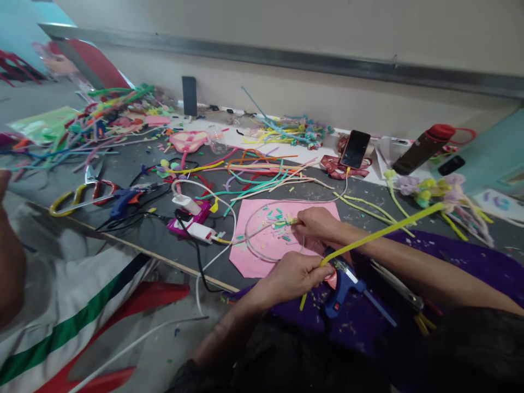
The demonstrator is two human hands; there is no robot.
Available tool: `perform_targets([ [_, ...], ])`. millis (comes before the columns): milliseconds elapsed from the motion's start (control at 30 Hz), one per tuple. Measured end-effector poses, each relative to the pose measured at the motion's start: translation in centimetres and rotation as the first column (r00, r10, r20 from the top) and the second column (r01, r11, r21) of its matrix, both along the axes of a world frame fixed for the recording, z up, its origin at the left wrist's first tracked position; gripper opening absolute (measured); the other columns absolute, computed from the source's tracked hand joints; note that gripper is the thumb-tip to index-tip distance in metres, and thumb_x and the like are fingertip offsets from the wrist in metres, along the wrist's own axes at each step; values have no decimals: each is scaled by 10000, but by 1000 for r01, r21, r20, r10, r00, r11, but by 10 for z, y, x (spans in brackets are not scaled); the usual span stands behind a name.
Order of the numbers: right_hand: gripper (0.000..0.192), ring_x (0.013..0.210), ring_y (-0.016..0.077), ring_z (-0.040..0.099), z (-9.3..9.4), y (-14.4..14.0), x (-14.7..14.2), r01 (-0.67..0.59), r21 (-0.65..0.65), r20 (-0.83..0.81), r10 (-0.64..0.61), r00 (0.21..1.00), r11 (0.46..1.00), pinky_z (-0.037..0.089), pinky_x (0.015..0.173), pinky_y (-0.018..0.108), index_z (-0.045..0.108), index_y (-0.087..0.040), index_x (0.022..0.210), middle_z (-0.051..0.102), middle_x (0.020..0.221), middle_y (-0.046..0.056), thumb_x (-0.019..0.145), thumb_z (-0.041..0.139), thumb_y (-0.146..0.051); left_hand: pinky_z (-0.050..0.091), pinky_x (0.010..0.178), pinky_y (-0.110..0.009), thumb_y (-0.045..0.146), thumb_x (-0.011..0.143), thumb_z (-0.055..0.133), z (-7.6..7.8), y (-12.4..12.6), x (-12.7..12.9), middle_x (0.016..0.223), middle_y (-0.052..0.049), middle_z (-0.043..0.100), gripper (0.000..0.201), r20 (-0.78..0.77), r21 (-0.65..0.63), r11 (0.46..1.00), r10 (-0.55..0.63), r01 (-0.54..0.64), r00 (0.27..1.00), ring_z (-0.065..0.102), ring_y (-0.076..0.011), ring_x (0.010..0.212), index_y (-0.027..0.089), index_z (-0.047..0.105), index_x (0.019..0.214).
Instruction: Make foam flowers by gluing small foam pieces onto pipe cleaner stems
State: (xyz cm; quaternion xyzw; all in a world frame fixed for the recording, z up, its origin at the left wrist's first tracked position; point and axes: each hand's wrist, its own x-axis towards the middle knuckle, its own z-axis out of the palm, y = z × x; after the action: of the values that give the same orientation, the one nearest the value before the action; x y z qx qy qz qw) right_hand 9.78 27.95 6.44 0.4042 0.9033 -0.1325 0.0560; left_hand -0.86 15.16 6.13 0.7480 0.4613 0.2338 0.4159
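Observation:
My left hand pinches a long yellow-green pipe cleaner that slants up to the right. My right hand rests on a pink paper sheet and pinches a small yellow-green snippet among several coloured scraps. A blue glue gun lies on purple cloth just right of my left hand.
A dark table is strewn with coloured pipe cleaners, a second blue glue gun, scissors, a pink power strip, a phone, a dark bottle and pipe-cleaner flowers. Another person's arm is at left.

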Motion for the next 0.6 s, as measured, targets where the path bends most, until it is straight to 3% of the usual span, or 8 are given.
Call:
perform_targets([
  [267, 288, 428, 94, 536, 5, 7, 7, 51, -257, -255, -119, 960, 965, 324, 380, 162, 657, -134, 706, 621, 513, 11, 755, 514, -379, 399, 592, -202, 420, 862, 376, 0, -5, -1, 646, -13, 648, 380, 37, 96, 995, 21, -25, 999, 574, -129, 609, 201, 685, 830],
  [467, 120, 332, 65, 471, 7, 13, -10, -17, -612, -554, -413, 723, 791, 341, 320, 144, 547, -144, 591, 540, 417, -39, 684, 557, -220, 409, 700, -227, 326, 873, 379, -2, -8, 5, 781, -55, 691, 324, 99, 281, 959, -70, 39, 993, 618, -150, 741, 204, 664, 970],
  [533, 113, 329, 66, 473, 7, 20, -22, -24, -622, -568, -430, 702, 783, 371, 327, 150, 529, -147, 595, 538, 417, -40, 690, 537, -207, 408, 694, -227, 315, 876, 380, -2, -8, 6, 789, -55, 690, 321, 83, 291, 956, -61, 35, 995, 618, -148, 747, 194, 659, 979],
  [600, 124, 338, 67, 484, 6, 28, -33, -38, -634, -584, -446, 678, 773, 398, 342, 156, 514, -148, 593, 547, 427, -35, 703, 518, -206, 410, 662, -232, 333, 876, 384, -2, -5, 5, 771, -54, 681, 326, 52, 254, 966, 37, -49, 998, 611, -147, 721, 185, 670, 931],
])
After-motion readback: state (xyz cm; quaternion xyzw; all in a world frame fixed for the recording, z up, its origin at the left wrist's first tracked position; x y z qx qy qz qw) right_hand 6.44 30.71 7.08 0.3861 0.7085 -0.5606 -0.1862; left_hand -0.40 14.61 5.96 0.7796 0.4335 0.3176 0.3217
